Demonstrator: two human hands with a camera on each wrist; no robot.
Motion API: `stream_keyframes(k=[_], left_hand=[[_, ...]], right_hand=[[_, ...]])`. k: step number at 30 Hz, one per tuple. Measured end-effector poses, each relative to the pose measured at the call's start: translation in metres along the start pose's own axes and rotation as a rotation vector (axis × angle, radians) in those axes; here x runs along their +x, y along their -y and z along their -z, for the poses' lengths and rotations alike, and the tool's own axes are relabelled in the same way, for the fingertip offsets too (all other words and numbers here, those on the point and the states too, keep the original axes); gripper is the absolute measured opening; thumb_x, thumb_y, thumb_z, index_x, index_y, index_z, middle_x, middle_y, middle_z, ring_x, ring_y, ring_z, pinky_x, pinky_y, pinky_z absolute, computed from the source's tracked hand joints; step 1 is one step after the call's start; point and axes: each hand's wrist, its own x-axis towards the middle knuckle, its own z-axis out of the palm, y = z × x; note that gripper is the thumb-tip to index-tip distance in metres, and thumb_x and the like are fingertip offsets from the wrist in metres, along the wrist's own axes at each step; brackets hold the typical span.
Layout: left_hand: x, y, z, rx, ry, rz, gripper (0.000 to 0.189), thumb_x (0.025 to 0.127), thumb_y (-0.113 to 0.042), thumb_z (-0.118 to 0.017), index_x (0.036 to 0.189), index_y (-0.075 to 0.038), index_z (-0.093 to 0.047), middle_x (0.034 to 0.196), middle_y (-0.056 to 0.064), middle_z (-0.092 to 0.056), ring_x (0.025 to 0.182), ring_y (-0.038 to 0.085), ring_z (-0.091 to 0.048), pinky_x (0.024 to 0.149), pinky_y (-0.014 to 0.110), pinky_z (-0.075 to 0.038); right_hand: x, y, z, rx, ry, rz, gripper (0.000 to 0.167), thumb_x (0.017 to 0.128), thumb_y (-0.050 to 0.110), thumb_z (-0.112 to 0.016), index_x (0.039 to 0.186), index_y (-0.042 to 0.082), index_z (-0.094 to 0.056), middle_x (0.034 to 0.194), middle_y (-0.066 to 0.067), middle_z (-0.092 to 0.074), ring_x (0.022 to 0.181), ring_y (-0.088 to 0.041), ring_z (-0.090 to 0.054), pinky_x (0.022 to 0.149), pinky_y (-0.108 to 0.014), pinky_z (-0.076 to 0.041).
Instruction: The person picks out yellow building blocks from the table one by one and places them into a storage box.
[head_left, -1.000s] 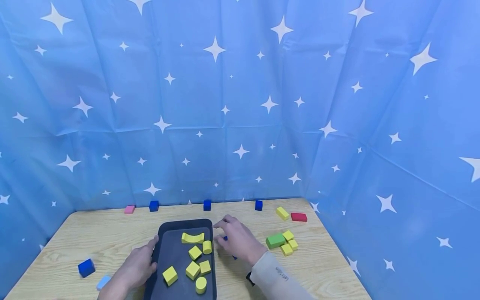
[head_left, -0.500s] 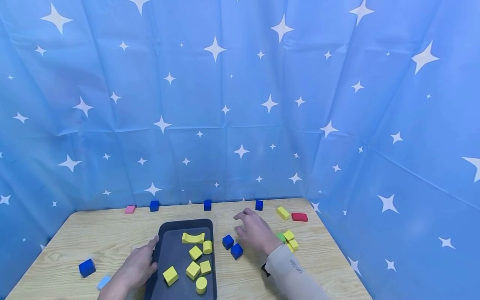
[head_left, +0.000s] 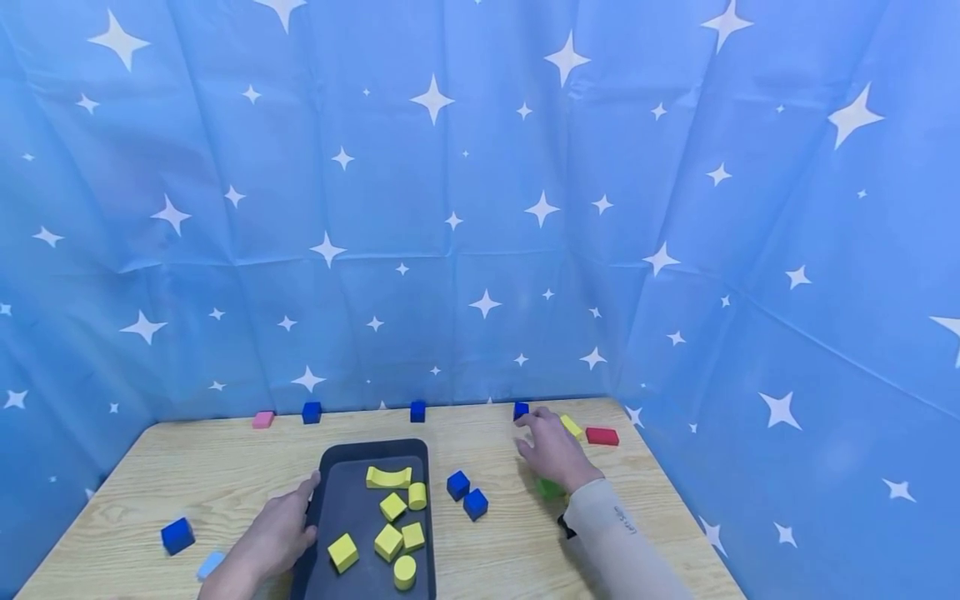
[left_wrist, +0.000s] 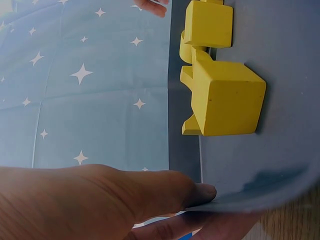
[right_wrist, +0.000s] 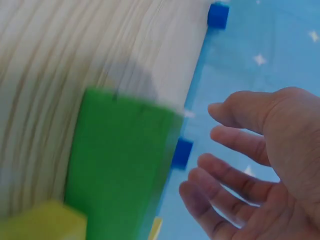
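While left hand [head_left: 276, 529] grips dark tray [head_left: 341, 500] at its 9 o'clock rim, thumb inside, right hand [head_left: 553, 450] hovers above desk [head_left: 517, 542] at tray's 2 o'clock, fingers released, loosely bent. Yellow blocks [head_left: 388, 542] inside tray, mostly toward 3 o'clock side. Blue cubes [head_left: 476, 504] beyond tray's 3 o'clock rim. Green block [head_left: 550, 489], partly hidden, at right hand's 6 o'clock.

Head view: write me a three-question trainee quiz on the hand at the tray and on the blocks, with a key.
1. Which hand pinches the rim of the dark tray?
2. True or false: all the visible blocks in the tray are yellow.
3. The red block lies: A) in the tray; B) on the table; C) on the green block.

Key: 1. The left hand. 2. True. 3. B.
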Motion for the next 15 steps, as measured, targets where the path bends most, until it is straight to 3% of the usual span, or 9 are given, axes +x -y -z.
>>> stream_keyframes(k=[8, 15], left_hand=[[0.000, 0.000, -0.001, -0.007, -0.007, 0.004, 0.079, 0.105, 0.000, -0.079, 0.172, 0.015, -0.039, 0.148, 0.039, -0.071, 0.134, 0.053, -0.075, 0.107, 0.063, -0.068], [-0.001, 0.000, -0.002, -0.004, -0.015, 0.000, 0.079, 0.105, 0.000, -0.079, 0.172, 0.015, -0.040, 0.148, 0.040, -0.070, 0.134, 0.054, -0.075, 0.107, 0.063, -0.068]], right_hand=[[0.002, -0.029, 0.009, 0.007, -0.007, -0.086, 0.037, 0.111, 0.015, -0.078, 0.145, 0.000, -0.078, 0.145, -0.027, -0.069, 0.120, -0.039, -0.071, 0.098, -0.057, -0.070], [0.006, -0.046, 0.012, -0.005, 0.022, -0.182, 0.046, 0.112, 0.017, -0.075, 0.154, -0.001, -0.071, 0.157, -0.032, -0.062, 0.141, -0.051, -0.062, 0.117, -0.070, -0.062]])
